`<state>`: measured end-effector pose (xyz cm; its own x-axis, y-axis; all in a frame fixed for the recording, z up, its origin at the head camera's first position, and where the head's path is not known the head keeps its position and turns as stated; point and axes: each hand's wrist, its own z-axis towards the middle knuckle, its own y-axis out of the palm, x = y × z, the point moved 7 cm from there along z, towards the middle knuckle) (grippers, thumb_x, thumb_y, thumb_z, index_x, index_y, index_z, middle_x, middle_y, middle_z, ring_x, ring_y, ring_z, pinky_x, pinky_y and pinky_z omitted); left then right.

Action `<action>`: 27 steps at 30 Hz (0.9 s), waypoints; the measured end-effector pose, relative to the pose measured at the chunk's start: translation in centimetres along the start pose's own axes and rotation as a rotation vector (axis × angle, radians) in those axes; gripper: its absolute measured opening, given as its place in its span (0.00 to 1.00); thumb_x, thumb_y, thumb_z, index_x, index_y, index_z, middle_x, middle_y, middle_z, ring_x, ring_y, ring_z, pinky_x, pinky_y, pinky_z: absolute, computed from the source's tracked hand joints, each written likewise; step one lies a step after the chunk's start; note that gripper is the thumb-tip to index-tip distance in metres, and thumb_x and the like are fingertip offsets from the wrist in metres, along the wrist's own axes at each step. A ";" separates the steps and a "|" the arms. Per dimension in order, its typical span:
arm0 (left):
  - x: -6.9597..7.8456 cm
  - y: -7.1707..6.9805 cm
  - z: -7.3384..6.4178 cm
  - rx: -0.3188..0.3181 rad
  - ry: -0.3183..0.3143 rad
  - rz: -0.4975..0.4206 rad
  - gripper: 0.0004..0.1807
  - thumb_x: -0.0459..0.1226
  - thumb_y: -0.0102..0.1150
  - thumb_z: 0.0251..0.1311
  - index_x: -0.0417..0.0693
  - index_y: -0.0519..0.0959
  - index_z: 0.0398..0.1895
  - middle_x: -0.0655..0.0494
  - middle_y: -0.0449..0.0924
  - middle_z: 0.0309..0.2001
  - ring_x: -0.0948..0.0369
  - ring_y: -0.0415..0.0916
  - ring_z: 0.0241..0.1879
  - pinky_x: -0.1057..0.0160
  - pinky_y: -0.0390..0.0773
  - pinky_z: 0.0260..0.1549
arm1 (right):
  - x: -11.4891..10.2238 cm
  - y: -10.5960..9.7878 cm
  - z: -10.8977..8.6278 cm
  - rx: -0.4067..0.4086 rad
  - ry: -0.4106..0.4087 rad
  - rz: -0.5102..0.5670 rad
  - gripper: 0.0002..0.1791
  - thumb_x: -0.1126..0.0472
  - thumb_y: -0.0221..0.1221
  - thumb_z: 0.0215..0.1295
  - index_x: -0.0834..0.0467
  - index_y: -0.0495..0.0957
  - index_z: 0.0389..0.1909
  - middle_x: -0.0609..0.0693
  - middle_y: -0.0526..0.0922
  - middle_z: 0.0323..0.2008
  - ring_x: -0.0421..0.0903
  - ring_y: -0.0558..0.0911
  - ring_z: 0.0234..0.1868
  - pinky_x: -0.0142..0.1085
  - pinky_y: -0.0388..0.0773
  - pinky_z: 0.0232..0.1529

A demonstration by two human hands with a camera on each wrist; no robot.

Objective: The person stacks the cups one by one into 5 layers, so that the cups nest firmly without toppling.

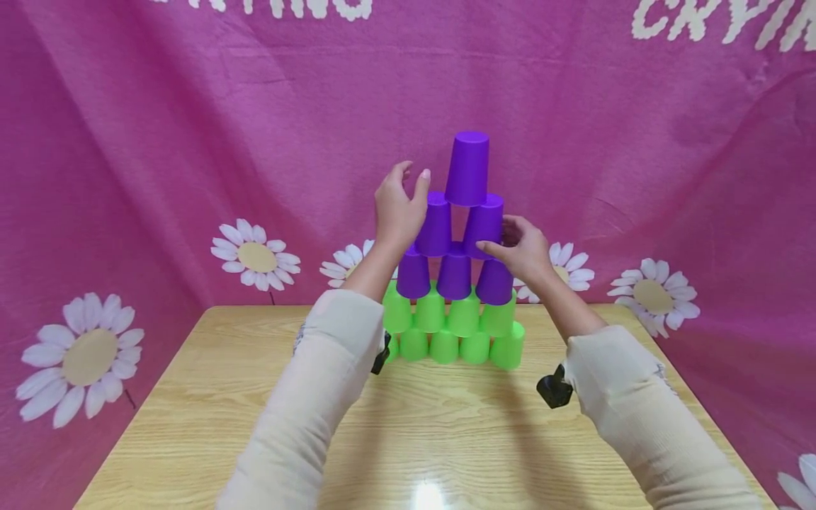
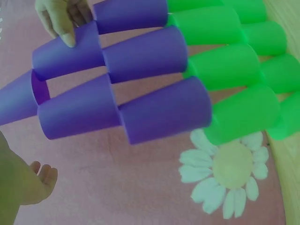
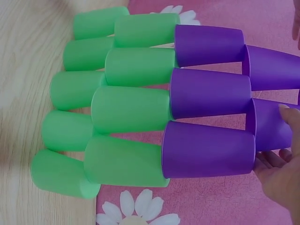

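Observation:
Upside-down cups form a tiered pyramid, with green cups in the two lowest rows and purple cups above. One purple cup crowns the stack, its rim over the two cups below. My right hand holds the right purple cup of the second row from the top; its thumb lies on the near side and its fingers reach around behind. Left of the top cup, my left hand is raised with fingers loosely bent and nothing in them. The left wrist view shows a gap between that hand and the cups.
The stack stands toward the back of a wooden table. Close behind hangs a pink cloth with white daisies. Each wrist carries a black camera mount, the right one hanging over the table.

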<state>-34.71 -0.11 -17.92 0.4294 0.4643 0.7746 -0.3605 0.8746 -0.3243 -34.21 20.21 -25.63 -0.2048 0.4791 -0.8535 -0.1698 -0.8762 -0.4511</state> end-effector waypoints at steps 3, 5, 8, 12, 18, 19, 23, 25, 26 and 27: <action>-0.7 -0.3 -0.3 -0.008 0.000 0.012 0.22 0.42 0.48 0.65 0.40 0.70 0.58 0.44 0.75 0.56 0.54 0.71 0.58 0.61 0.69 0.60 | 0.0 -0.4 -0.4 -0.008 -0.006 0.001 0.35 0.61 0.62 0.57 0.68 0.60 0.63 0.67 0.72 0.58 0.60 0.73 0.58 0.46 0.71 0.60; -1.3 -0.5 -0.6 -0.019 0.000 0.017 0.22 0.42 0.47 0.65 0.39 0.70 0.59 0.44 0.74 0.57 0.54 0.70 0.60 0.60 0.68 0.61 | 0.0 -0.7 -0.8 -0.009 -0.007 -0.010 0.36 0.61 0.62 0.57 0.68 0.60 0.64 0.66 0.71 0.59 0.60 0.73 0.59 0.47 0.71 0.61; -2.2 -0.7 -1.2 -0.040 0.000 0.035 0.23 0.42 0.47 0.65 0.40 0.68 0.60 0.45 0.73 0.59 0.53 0.68 0.61 0.59 0.66 0.63 | 0.2 -1.2 -1.3 -0.003 -0.012 -0.054 0.36 0.59 0.62 0.57 0.67 0.61 0.64 0.66 0.70 0.60 0.60 0.71 0.60 0.48 0.69 0.62; -3.7 -1.1 -2.0 -0.077 -0.007 0.086 0.26 0.45 0.48 0.65 0.43 0.64 0.64 0.47 0.69 0.62 0.53 0.65 0.63 0.56 0.65 0.63 | 0.2 -2.0 -1.7 0.043 -0.058 -0.112 0.33 0.59 0.63 0.56 0.67 0.65 0.62 0.67 0.70 0.60 0.61 0.69 0.62 0.49 0.67 0.64; -6.2 -2.1 -3.5 -0.100 -0.024 0.109 0.31 0.46 0.49 0.64 0.46 0.59 0.67 0.47 0.63 0.66 0.52 0.61 0.66 0.51 0.64 0.64 | 0.6 -3.2 -2.7 0.102 -0.181 -0.149 0.30 0.61 0.62 0.56 0.69 0.68 0.58 0.66 0.67 0.63 0.61 0.64 0.66 0.52 0.63 0.65; -6.6 -2.2 -3.9 -0.103 -0.027 0.101 0.32 0.46 0.50 0.63 0.46 0.58 0.68 0.47 0.62 0.66 0.51 0.61 0.66 0.51 0.64 0.64 | 0.8 -3.4 -2.9 0.105 -0.194 -0.158 0.30 0.61 0.62 0.56 0.69 0.68 0.58 0.66 0.66 0.63 0.61 0.63 0.67 0.53 0.62 0.66; -8.8 -2.2 -5.5 -0.125 -0.028 0.105 0.35 0.45 0.52 0.61 0.45 0.55 0.69 0.46 0.58 0.68 0.49 0.58 0.67 0.48 0.61 0.65 | 2.0 -4.0 -3.9 0.120 -0.245 -0.185 0.30 0.62 0.63 0.55 0.70 0.68 0.58 0.66 0.64 0.64 0.64 0.60 0.67 0.59 0.58 0.65; -9.8 -2.2 -6.3 -0.144 -0.027 0.121 0.35 0.45 0.53 0.60 0.44 0.55 0.69 0.44 0.56 0.69 0.48 0.55 0.68 0.45 0.58 0.66 | 2.6 -4.2 -4.4 0.133 -0.278 -0.216 0.31 0.62 0.63 0.54 0.70 0.68 0.58 0.67 0.64 0.63 0.66 0.60 0.66 0.61 0.56 0.64; -10.3 -2.2 -6.7 -0.151 -0.021 0.135 0.35 0.45 0.53 0.60 0.44 0.55 0.68 0.43 0.55 0.69 0.47 0.54 0.68 0.43 0.57 0.66 | 3.0 -4.3 -4.7 0.132 -0.292 -0.229 0.32 0.62 0.63 0.53 0.70 0.67 0.59 0.68 0.64 0.63 0.66 0.60 0.66 0.62 0.56 0.64; -10.8 -2.3 -7.1 -0.160 -0.016 0.147 0.35 0.45 0.53 0.60 0.43 0.56 0.68 0.43 0.54 0.69 0.46 0.53 0.68 0.42 0.55 0.66 | 3.3 -4.3 -5.0 0.127 -0.304 -0.241 0.32 0.62 0.63 0.54 0.70 0.67 0.59 0.69 0.64 0.63 0.67 0.60 0.66 0.63 0.55 0.64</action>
<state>-32.61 -6.11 -29.37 0.3685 0.5877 0.7203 -0.2821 0.8090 -0.5157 -29.33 25.31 -27.77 -0.4169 0.6806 -0.6024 -0.3616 -0.7323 -0.5771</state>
